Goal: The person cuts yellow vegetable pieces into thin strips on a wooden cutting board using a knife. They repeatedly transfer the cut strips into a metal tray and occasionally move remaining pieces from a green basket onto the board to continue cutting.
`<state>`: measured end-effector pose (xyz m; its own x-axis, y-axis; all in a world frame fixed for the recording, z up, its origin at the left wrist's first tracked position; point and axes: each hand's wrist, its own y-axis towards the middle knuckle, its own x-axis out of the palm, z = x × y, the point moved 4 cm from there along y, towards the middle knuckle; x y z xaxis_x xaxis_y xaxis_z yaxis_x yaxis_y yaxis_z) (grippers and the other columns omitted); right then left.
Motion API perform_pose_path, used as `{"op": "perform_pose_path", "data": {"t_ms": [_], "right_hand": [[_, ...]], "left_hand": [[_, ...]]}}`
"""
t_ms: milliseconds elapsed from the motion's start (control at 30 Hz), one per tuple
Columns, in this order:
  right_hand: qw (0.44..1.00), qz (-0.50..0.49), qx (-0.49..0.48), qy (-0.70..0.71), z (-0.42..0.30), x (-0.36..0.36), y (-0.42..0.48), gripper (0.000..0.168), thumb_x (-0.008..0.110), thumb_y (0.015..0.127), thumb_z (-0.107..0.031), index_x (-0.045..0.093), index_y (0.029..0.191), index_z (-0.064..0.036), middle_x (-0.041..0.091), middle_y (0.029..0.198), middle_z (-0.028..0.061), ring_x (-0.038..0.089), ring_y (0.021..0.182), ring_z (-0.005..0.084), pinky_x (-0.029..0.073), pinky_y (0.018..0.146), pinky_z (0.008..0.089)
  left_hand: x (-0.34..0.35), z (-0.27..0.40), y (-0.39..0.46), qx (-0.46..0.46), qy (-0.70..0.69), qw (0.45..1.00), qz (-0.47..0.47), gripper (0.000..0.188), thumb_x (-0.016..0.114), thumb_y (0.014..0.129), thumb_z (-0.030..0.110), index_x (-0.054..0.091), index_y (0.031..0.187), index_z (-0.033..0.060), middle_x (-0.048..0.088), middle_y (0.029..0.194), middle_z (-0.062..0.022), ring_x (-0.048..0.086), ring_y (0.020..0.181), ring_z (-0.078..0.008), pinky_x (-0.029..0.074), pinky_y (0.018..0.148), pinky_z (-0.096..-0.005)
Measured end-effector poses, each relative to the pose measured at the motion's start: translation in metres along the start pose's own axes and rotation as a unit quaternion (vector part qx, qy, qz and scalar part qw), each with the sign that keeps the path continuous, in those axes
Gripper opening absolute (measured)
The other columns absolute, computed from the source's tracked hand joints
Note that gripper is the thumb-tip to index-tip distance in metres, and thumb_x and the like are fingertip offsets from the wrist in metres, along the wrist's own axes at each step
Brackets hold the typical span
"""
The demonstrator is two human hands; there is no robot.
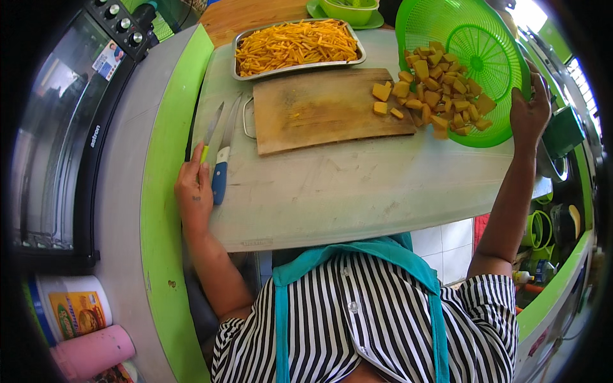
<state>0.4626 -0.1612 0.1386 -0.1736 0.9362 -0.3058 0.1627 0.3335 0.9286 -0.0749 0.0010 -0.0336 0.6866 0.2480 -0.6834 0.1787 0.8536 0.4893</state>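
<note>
My left hand (195, 191) is closed round the yellow-green handle of a kitchen knife (213, 125) at the table's left edge. Beside it lies a second knife with a blue and white handle (220, 177). With my right hand (531, 107) I grip the rim of a green plastic colander (503, 72), which is tilted towards a wooden cutting board (325, 110). Many orange-yellow vegetable chunks (431, 84) lie in the colander and spill onto the board's right end. Behind the board, a metal tray (299, 69) holds a heap of thin orange strips (297, 45).
A green bowl (352, 13) on a plate stands at the back. A green-edged ledge (167, 167) runs along the left, with an oven (57, 143) beyond it. A pink container (96, 352) and a white tub (76, 306) are at lower left. Shelves with green containers stand right.
</note>
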Motion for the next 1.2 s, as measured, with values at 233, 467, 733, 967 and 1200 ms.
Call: {"op": "perform_pose_path", "data": {"t_ms": [233, 467, 733, 967, 1200], "right_hand": [[0.998, -0.020, -0.047, -0.043, -0.030, 0.015, -0.008, 0.044, 0.058, 0.079, 0.011, 0.062, 0.122, 0.001, 0.065, 0.123, 0.0080, 0.062, 0.109, 0.0164, 0.047, 0.095, 0.0276], [0.983, -0.023, -0.101, -0.149, -0.058, 0.010, -0.015, 0.040, 0.061, 0.077, 0.007, 0.064, 0.116, 0.000, 0.065, 0.124, 0.0095, 0.063, 0.113, 0.0243, 0.051, 0.096, 0.0340], [0.974, -0.029, -0.184, -0.130, -0.082, 0.015, -0.041, 0.011, 0.056, 0.080, 0.002, 0.063, 0.089, 0.000, 0.066, 0.123, 0.0119, 0.064, 0.110, 0.0256, 0.053, 0.089, 0.0347], [0.977, -0.019, -0.156, -0.142, -0.085, 0.001, -0.053, 0.010, 0.061, 0.078, 0.007, 0.061, 0.085, 0.000, 0.064, 0.126, 0.0130, 0.064, 0.112, 0.0250, 0.054, 0.089, 0.0336], [0.973, -0.013, -0.192, -0.130, -0.088, -0.002, -0.060, 0.005, 0.062, 0.083, 0.005, 0.059, 0.086, 0.002, 0.063, 0.126, 0.0163, 0.062, 0.115, 0.0287, 0.054, 0.092, 0.0363]], "left_hand": [[0.001, 0.006, -0.002, 0.009, -0.012, 1.000, 0.006, 0.039, 0.058, 0.094, 0.004, 0.062, 0.132, 0.0128, 0.057, 0.081, -0.0130, 0.051, 0.065, -0.0199, 0.046, 0.063, -0.0321], [-0.002, 0.005, -0.004, 0.040, -0.019, 0.999, 0.022, 0.041, 0.060, 0.092, 0.001, 0.062, 0.132, 0.0138, 0.055, 0.079, -0.0131, 0.050, 0.064, -0.0211, 0.046, 0.062, -0.0329], [-0.003, 0.005, -0.007, 0.029, -0.015, 0.999, 0.021, 0.045, 0.061, 0.090, -0.002, 0.062, 0.132, 0.0153, 0.055, 0.077, -0.0134, 0.049, 0.063, -0.0226, 0.046, 0.062, -0.0333], [0.001, 0.003, -0.004, 0.015, -0.012, 1.000, 0.018, 0.047, 0.062, 0.089, -0.002, 0.062, 0.132, 0.0162, 0.057, 0.079, -0.0141, 0.052, 0.065, -0.0235, 0.046, 0.064, -0.0334], [0.000, 0.003, -0.005, 0.021, -0.016, 0.999, 0.027, 0.044, 0.061, 0.090, 0.001, 0.062, 0.132, 0.0163, 0.055, 0.077, -0.0147, 0.052, 0.066, -0.0239, 0.047, 0.066, -0.0331]]}}
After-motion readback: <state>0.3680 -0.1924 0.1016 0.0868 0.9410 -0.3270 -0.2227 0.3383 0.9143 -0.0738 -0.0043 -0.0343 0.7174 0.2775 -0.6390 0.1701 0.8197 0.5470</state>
